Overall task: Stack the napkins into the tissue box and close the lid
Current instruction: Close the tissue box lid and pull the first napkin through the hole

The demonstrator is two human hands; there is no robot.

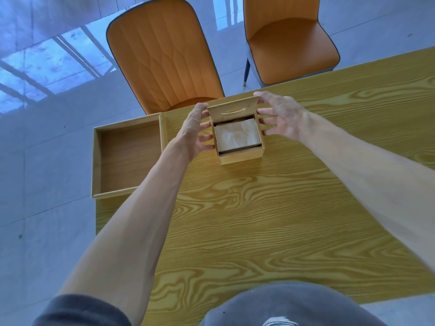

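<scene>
From the head view, a small wooden tissue box (237,137) sits on the yellow wood-grain table (282,208), toward its far edge, with a stack of pale napkins (236,134) already lying inside and filling most of the opening. The lid (233,109) stands raised at the far side of the box, tilted up so its slot faces the camera. The left hand (195,129) is at the box's left side, fingers spread, with the thumb up near the lid's left corner; the right hand (280,116) mirrors it on the right, fingers apart, its upper fingertips touching the lid's right corner. Whether the lower fingers press the box walls I cannot tell. To the left, an empty wooden tray (98,161) overhangs the table edge, and two orange chairs (164,55) stand beyond. The stacking looks finished, so the closing step appears to be in hand. Next, the lid needs lowering toward the near side, evenly with both hands, so it seats flat over the napkins without catching the top sheet.
</scene>
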